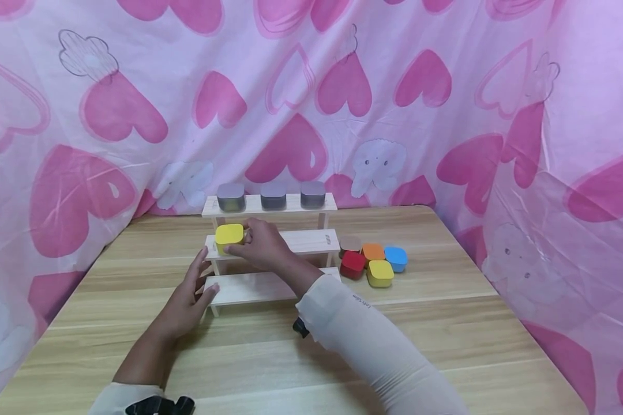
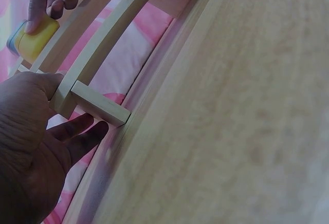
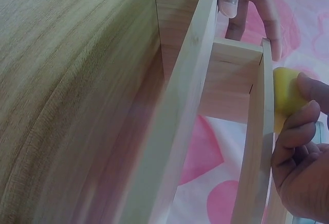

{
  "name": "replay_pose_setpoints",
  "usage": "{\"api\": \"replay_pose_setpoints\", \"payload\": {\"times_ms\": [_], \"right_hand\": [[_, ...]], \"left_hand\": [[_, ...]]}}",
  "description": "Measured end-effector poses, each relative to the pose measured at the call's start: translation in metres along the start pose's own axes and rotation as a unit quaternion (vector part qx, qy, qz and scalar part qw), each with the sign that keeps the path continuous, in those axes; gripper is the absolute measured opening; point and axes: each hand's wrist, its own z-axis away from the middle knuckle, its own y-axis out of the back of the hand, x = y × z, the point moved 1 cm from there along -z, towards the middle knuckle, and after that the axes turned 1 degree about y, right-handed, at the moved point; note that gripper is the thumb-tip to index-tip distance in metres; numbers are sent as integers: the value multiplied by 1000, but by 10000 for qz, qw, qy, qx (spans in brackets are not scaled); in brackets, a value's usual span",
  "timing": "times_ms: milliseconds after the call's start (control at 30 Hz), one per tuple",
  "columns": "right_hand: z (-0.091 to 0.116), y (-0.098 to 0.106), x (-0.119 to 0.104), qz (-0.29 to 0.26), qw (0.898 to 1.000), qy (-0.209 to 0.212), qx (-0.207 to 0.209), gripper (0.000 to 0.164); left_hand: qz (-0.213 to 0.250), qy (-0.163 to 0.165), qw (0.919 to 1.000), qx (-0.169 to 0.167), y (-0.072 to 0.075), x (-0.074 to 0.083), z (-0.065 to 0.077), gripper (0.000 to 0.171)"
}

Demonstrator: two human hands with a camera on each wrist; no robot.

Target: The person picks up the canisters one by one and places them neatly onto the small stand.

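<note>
Step in hand: looks like setting the held yellow block [image 1: 229, 237] at L end of the mid shelf [image 1: 306, 242]; right wrist view has it right up against the board, can't tell if full wt is down
R hand: pinching that block btwn thumb & fingers, reaching in over the btm shelf [image 1: 259, 288]
L hand: [image 1: 187, 294] at L end of the rack, thumb by btm shelf's front corner, fingers spread apart & fairly straight, prob steadying it
Next move: prob calls for squaring the block on the board, then easing the R hand [image 1: 262, 245] off w/o a nudge; L hand best kept put meanwhile
Shelves: 3 boards, stepped, incl the top shelf [image 1: 293, 204] at back
Grey blocks: 3, in a row on top shelf [image 1: 273, 197]
Mid shelf blocks: 1, the held one
Loose cluster: 5 on the table [image 1: 467, 305], just R of rack – 1 brown block [image 1: 350, 243], 1 orange block [image 1: 372, 252], 1 blue block [image 1: 396, 258], 1 red block [image 1: 353, 265], 1 spare yellow block [image 1: 381, 273]
Yellow total: 2, i.e. held + spare
All blocks: 9 in view
</note>
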Motion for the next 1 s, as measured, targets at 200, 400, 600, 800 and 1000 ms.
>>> {"api": "replay_pose_setpoints", "payload": {"times_ms": [200, 400, 600, 800, 1000], "right_hand": [[-1, -1, -1, 205, 9998, 12, -13, 49], [0, -1, -1, 190, 9998, 68, -31, 54], [0, 0, 0, 244, 9997, 93, -39, 55], [0, 0, 1, 193, 9997, 156, -74, 56], [-1, 1, 3, 191, 9996, 181, -118, 64]], "left_hand": [[-2, 18, 10000, -3, 0, 0, 0, 96], [31, 44, 10000, -24, 1, 0, 0, 96], [47, 25, 10000, -36, 1, 0, -1, 97], [23, 22, 10000, -31, 1, 0, -1, 98], [67, 22, 10000, -31, 0, 0, -1, 97]]}}
